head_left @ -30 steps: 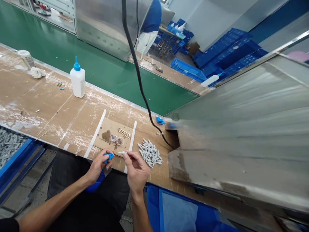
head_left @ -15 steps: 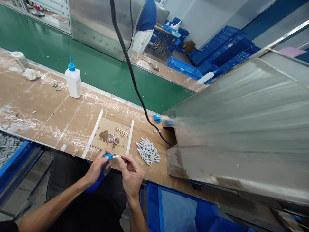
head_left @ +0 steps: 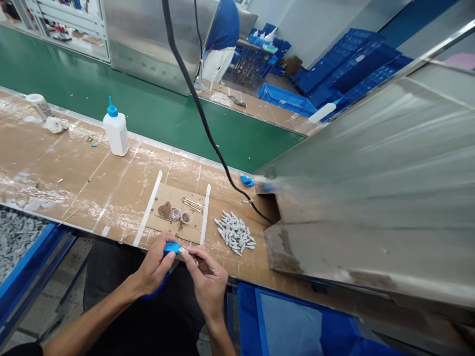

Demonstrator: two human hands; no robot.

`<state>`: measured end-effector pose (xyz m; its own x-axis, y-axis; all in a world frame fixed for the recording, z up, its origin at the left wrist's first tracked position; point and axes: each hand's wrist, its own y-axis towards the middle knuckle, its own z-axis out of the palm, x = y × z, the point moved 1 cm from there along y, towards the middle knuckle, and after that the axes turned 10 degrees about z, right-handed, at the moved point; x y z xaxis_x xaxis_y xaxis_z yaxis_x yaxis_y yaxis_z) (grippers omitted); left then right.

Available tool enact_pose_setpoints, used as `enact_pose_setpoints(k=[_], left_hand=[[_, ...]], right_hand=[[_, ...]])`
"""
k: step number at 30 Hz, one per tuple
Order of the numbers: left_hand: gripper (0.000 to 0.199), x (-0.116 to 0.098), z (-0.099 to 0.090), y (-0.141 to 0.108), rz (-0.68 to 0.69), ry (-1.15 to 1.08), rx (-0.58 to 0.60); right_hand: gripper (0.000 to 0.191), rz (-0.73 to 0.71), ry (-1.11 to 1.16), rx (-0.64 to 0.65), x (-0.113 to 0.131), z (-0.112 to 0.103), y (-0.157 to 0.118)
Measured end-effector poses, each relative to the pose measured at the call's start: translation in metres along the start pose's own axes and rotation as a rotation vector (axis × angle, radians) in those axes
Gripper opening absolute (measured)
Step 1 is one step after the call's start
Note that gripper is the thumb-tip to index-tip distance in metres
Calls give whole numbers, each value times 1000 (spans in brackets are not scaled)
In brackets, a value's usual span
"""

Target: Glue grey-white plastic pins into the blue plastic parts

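Note:
My left hand [head_left: 154, 267] is closed round a small blue block-like piece [head_left: 171, 247] above the bench's near edge. Against its right end, my right hand [head_left: 210, 284] pinches a small pale grey part [head_left: 182, 250]; the fingers cover much of it. Beyond my hands lies a stained cardboard sheet [head_left: 178, 190] between two white tape strips. On it are two small round cups [head_left: 186, 217] of brownish stuff and several cotton swabs [head_left: 192, 204]. To the right is a pile of pale grey parts [head_left: 235, 232].
A white squeeze bottle [head_left: 118, 133] with a blue cap stands at left. A black cable [head_left: 208, 131] hangs across the bench to a metal housing [head_left: 356, 198]. Behind runs a green belt [head_left: 148, 106]. Blue bins [head_left: 37, 257] flank me. A person [head_left: 224, 29] stands across the belt.
The view has shifted slightly, so the bench appears lower and further right. The blue piece is turned in my left hand and shows a broader face; less of the grey part shows between my hands.

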<state>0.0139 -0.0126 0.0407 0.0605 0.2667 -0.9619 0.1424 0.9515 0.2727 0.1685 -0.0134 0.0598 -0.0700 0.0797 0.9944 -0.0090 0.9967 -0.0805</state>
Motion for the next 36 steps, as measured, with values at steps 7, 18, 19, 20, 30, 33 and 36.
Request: enact_pose_setpoints(k=[7,18,19,20,30,33,36], left_hand=[[36,-21,-19,-1,268,357,114],[21,-39,-10,10,468,309,244],[21,-39,-9,9,465,303,251],[22,-39,-9,9,459,293,259],[22,-30,-8,5,362,153,292],[17,-24,-7,8,155,144,321],[33,-18,-4,11,-14,95,311]], right_hand=[[22,-234,-135,142,37,-7,-5],[28,-468,-174,88,54,-18,-17],[29,-481,-168,84,55,-19,-18],[29,-488,-162,81,55,-19,-18],[23,-467,-135,53,50,-23,-17],[11,-351,-154,92,47,-25,-9],[5,-233,-198,103,43,-40,6]])
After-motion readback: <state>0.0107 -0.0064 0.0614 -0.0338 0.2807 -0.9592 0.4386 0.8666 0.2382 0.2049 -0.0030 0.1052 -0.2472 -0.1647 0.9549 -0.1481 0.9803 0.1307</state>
